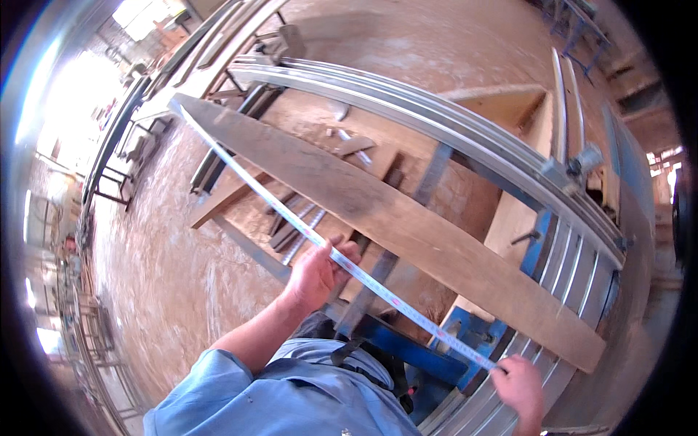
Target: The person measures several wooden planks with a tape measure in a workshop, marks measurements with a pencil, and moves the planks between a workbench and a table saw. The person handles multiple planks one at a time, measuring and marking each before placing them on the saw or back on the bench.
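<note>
A blue shirt (291, 396) fills the bottom edge. The right hand (519, 386) pinches a white measuring tape (396, 299), hiding its near end; the left hand (313, 276) grasps it midway. Its printed marks are too small to read. Beyond the fingers, it stretches beside a long wooden board (385, 218).

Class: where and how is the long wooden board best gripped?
Probably by the near long edge of the wooden board, around mid-length, from the near side: it lies flat and long, so mid-length should balance, and gaps show beside that edge.
</note>
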{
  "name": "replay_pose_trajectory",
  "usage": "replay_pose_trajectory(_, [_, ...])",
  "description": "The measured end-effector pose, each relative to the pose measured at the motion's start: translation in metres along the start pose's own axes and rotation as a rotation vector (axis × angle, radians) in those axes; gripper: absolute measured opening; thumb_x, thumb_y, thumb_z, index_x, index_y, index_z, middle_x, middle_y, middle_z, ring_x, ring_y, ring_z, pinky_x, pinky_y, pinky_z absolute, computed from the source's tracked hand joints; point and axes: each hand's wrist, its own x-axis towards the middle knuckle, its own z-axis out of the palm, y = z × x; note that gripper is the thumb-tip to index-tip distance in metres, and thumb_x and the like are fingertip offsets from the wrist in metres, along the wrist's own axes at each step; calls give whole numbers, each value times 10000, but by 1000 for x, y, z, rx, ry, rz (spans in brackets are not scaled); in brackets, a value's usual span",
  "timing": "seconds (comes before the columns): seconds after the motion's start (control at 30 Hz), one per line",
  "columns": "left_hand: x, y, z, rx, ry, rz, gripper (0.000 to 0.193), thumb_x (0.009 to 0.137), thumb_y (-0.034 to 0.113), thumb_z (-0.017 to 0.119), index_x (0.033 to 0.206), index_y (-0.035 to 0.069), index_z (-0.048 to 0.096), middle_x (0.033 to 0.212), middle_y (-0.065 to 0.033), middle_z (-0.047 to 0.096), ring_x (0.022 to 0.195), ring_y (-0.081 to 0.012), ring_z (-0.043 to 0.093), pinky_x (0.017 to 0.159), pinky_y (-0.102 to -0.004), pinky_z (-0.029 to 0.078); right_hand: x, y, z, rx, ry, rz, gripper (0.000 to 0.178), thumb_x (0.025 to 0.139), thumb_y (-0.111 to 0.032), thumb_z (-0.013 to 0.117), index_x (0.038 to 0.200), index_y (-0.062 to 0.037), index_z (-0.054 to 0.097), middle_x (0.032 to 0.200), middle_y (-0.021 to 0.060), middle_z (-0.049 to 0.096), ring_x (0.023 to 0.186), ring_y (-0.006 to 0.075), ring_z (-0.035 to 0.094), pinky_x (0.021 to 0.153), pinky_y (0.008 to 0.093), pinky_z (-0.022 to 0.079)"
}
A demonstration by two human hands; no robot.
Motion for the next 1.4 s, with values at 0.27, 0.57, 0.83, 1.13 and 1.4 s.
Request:
replay_pose_trajectory(0.27, [51, 189, -185, -126, 224, 368, 117, 962, 169, 482, 995, 84, 554, 826, -74, 641, 754, -230, 641, 689, -357, 545, 43, -135, 105, 179, -219, -175, 263, 861, -244, 582, 834, 1, 673, 757, 182, 646, 650, 313, 649, 612, 384, 495])
replay_pose_trajectory(0.57, [53, 355, -274, -84, 251, 464, 130, 956, 140, 506, 1014, 31, 545, 809, -100, 634, 677, -233, 630, 614, -342, 540, 87, -313, 187, 147, -229, -203, 367, 882, -365, 520, 911, -31, 670, 912, 220, 645, 909, 408, 599, 781, 464, 481])
replay_pose_trajectory(0.83, [5, 269, -221, 202, 59, 243, 178, 965, 188, 497, 1012, 33, 570, 863, -96, 658, 789, -216, 653, 720, -344, 545, 110, -394, 204, 204, -32, -246, 393, 908, -393, 524, 967, -29, 661, 970, 211, 638, 923, 382, 604, 772, 438, 483])
replay_pose_trajectory(1.13, [-16, 121, -208, 819, -226, -19, 356, 970, 345, 538, 1069, 21, 648, 941, -42, 650, 831, -127, 595, 744, -288, 502, 127, -438, 221, 325, 408, -358, 491, 895, -398, 594, 1109, 44, 574, 996, 224, 605, 924, 395, 603, 755, 450, 508])
replay_pose_trajectory(1.4, [-28, 140, -170, 39, -279, -537, 542, 984, 525, 349, 1310, 112, 477, 1260, -96, 554, 1119, -250, 561, 937, -430, 471, 119, -449, 209, 399, 463, -543, 512, 878, -344, 617, 1233, 1, 484, 1092, 217, 541, 950, 384, 586, 759, 431, 506])
